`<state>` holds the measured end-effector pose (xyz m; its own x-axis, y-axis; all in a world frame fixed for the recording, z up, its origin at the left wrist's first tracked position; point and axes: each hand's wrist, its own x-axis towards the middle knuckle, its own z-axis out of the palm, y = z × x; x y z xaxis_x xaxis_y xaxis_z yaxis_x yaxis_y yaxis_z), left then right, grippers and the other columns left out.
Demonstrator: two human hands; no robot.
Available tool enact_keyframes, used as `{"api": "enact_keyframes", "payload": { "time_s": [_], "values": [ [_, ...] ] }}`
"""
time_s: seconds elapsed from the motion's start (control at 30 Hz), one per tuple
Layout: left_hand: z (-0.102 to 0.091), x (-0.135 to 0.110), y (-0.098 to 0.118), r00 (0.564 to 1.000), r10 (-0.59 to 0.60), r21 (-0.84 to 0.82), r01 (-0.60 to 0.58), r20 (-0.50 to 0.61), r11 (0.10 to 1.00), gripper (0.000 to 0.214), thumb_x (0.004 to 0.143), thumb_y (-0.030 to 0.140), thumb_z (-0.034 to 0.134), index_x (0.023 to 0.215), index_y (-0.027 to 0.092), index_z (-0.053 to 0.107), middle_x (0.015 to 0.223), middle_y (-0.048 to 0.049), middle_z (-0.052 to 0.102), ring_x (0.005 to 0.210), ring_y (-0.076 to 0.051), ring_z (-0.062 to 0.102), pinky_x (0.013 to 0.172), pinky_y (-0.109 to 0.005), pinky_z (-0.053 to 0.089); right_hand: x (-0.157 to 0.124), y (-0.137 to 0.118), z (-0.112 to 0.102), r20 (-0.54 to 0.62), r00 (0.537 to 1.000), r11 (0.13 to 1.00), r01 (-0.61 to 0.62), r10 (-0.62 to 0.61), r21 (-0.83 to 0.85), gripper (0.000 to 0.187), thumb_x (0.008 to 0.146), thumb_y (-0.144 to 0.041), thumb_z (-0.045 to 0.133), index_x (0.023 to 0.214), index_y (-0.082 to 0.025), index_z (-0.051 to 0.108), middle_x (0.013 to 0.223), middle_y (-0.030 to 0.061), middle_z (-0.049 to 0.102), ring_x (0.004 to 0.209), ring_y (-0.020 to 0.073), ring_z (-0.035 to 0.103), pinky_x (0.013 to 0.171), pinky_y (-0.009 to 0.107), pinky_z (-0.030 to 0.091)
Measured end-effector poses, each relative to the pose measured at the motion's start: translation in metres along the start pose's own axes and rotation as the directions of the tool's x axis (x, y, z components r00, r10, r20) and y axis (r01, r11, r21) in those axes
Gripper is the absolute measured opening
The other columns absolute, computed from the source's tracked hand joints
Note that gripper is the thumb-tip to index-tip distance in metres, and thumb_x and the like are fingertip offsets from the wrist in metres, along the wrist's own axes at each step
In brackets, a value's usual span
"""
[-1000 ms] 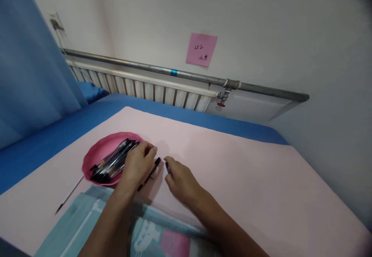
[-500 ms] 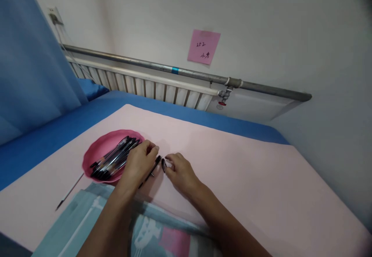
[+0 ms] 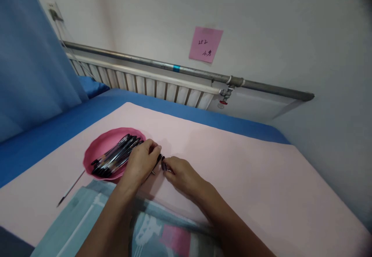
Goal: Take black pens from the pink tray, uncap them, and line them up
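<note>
My left hand is closed just right of the pink bowl, its fingertips pinched together; what they hold, if anything, is hidden. Between my hands a thin black pen piece shows partly behind the left hand, and a small pointed tip pokes out below it. My right hand pinches a black pen cap between thumb and fingers. Several black-capped clear pens lie heaped in the bowl.
A pale pen refill with a dark tip lies left of the bowl on the pink sheet. A teal patterned cloth is closest to me. Behind the blue bed surface run a radiator and a metal pipe.
My right fingers have closed round the black cap, and that hand has moved slightly left and down. My left hand has shifted a little right, covering more of the black pen piece.
</note>
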<state>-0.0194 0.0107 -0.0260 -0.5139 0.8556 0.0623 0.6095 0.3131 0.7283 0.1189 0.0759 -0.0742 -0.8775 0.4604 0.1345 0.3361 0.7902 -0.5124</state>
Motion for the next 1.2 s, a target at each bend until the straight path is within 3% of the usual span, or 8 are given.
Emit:
{"api": "enact_keyframes", "payload": {
  "time_s": [0.2,0.5,1.2],
  "values": [
    [-0.001,-0.001,0.001,1.0,0.004,0.017,-0.004,-0.001,1.0,0.022,0.077,0.033,0.044,0.07,0.019,0.059,0.073,-0.0044,0.065,0.07,-0.018,0.057,0.065,-0.03,0.037,0.004,0.005,-0.001,-0.012,0.997,0.993,0.069,-0.07,-0.094,0.007,0.079,-0.013,0.051,0.083,-0.016,0.055,0.081,0.0028,0.056,0.078,0.0143,0.046,0.072,0.026,0.034],
    [0.0,-0.001,0.0,1.0,0.0,-0.008,0.0,0.006,1.0,0.022,0.078,0.034,0.043,0.07,0.019,0.058,0.073,-0.0044,0.065,0.07,-0.019,0.057,0.065,-0.03,0.038,0.009,0.008,0.009,-0.019,0.988,0.985,0.15,-0.152,-0.084,0.016,0.078,-0.011,0.052,0.091,-0.016,0.059,0.085,0.004,0.059,0.08,0.0151,0.049,0.079,0.029,0.036],
    [0.0,-0.001,0.001,1.0,-0.011,0.025,0.011,0.023,1.0,0.023,0.077,0.033,0.044,0.072,0.019,0.06,0.075,-0.0054,0.067,0.07,-0.019,0.058,0.063,-0.03,0.038,0.016,0.004,0.017,-0.038,0.993,0.986,0.107,-0.113,-0.132,0.022,0.087,-0.027,0.048,0.102,-0.017,0.061,0.088,0.0054,0.061,0.082,0.0158,0.048,0.077,0.028,0.038]
  ]
}}
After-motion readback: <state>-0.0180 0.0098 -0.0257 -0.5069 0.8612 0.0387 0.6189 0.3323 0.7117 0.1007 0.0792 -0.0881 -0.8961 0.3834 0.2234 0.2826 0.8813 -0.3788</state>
